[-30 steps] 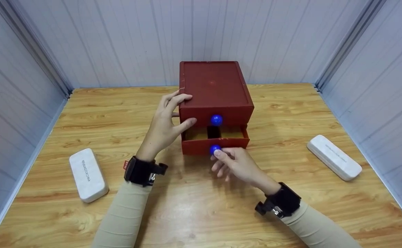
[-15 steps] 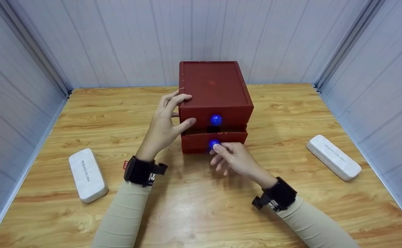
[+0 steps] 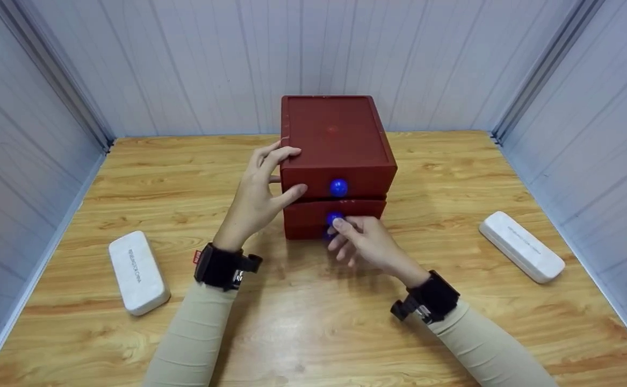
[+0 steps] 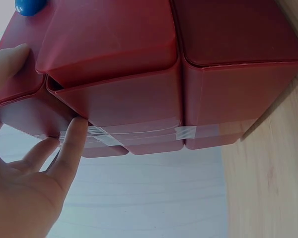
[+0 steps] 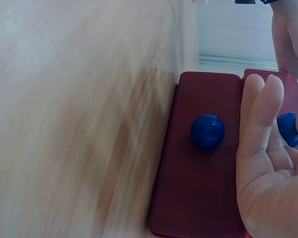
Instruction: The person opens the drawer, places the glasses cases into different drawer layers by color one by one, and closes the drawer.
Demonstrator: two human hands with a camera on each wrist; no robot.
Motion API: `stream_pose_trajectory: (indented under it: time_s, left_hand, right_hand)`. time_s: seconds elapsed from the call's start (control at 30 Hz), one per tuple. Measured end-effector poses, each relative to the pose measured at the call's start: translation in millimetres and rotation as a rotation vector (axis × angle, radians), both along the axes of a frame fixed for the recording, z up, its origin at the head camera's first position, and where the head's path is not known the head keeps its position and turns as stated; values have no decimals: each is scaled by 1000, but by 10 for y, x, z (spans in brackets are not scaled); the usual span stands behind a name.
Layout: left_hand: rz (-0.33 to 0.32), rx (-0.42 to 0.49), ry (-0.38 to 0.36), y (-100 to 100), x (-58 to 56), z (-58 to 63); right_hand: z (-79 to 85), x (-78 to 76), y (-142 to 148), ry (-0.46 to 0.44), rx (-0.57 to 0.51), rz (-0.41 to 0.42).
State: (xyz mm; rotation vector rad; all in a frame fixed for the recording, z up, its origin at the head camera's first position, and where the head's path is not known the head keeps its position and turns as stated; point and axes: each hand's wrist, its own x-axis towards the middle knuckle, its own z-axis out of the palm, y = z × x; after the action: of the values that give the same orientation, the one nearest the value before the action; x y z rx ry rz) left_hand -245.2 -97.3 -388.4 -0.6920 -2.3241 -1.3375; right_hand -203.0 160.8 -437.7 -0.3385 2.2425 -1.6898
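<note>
A dark red drawer cabinet (image 3: 337, 134) with round blue knobs stands in front of me. My left hand (image 3: 254, 196) rests against its front left corner, thumb on the top drawer's front and straight fingers along the top and side. Thumb and index of my right hand (image 3: 371, 242) pinch the blue knob (image 3: 334, 217) of the middle drawer, with the other fingers hanging below. In the left wrist view that middle drawer (image 4: 109, 39) still juts slightly past its neighbours. The lowest drawer's knob (image 5: 207, 132) shows in the right wrist view, beside my fingers.
A white oblong case (image 3: 138, 273) with printed letters lies to the left on the wooden table (image 3: 292, 333). A similar white case (image 3: 521, 246) lies to the right. Pale panel walls (image 3: 200, 64) enclose the back and both sides. Clear tape (image 4: 139, 134) runs along the cabinet's side.
The middle drawer has slid back into the cabinet, hiding its inside from the head view. My right hand has moved forward with the knob; my left hand has stayed in place.
</note>
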Motion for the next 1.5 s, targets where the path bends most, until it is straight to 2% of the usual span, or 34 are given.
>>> stream_pose_trajectory:
  time_s: [0.9, 1.27, 1.5]
  left_hand:
    - [-8, 5, 13, 6, -7, -7]
    - [-11, 1, 8, 5, -3, 5]
    - [-9, -21, 32, -4, -13, -9]
  right_hand:
    - [20, -99, -10, 17, -4, -3]
    - [-4, -125, -15, 41, 21, -22]
    - [-23, -113, 1, 53, 47, -42]
